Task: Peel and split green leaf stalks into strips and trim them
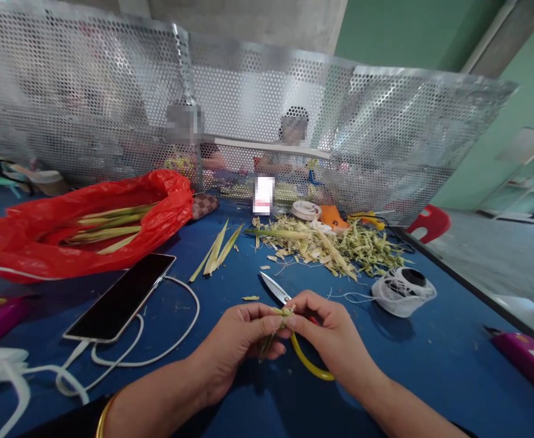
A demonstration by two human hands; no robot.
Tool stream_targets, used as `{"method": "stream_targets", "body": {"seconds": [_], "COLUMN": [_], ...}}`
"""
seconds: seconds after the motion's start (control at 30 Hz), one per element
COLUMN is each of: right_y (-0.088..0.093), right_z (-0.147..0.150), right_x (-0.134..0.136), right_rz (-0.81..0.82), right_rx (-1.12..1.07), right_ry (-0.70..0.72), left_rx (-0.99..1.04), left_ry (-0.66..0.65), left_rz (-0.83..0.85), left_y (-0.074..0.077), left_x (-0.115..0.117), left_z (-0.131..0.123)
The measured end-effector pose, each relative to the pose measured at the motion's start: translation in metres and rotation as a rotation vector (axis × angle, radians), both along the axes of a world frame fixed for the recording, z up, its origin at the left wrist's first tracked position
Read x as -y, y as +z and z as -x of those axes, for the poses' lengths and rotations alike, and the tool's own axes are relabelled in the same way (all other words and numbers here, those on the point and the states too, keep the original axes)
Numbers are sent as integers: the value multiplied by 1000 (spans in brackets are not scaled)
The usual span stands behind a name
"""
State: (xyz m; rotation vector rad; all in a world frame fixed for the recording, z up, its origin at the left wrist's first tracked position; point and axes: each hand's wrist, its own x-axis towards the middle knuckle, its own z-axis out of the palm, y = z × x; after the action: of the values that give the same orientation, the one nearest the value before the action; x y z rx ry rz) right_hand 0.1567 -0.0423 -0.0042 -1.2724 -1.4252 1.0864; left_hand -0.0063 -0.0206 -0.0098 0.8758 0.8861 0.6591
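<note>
Between the fingertips of both hands is a small green piece of plant leaf, partly hidden by the fingers. My left hand pinches it from the left, with a darker strand hanging below the thumb. From the right, my right hand pinches the same piece. A pair of scissors with yellow handles lies on the table under my right hand, its blades pointing away to the left. Several pale green leaf strips lie beyond my hands. A spool of white thread stands at the right.
On the left are a red plastic bag holding long leaves, a phone and its white cable. A pile of leaf scraps lies at the back. A perforated silvery screen stands behind; people sit beyond it. A purple box lies right.
</note>
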Motion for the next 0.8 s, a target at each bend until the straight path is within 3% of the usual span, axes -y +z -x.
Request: {"method": "stream_targets", "body": {"seconds": [0.37, 0.8], "right_y": [-4, -6], "right_z": [14, 9], "right_x": [2, 0], "right_rz": [116, 106], "right_rx": [-283, -183], "right_ry": [-132, -103], "left_rx": [128, 179], "left_ry": [-53, 22], "left_rz": [84, 78], "left_y": [-7, -5], "left_x": [2, -1], "left_z": [-2, -1]}}
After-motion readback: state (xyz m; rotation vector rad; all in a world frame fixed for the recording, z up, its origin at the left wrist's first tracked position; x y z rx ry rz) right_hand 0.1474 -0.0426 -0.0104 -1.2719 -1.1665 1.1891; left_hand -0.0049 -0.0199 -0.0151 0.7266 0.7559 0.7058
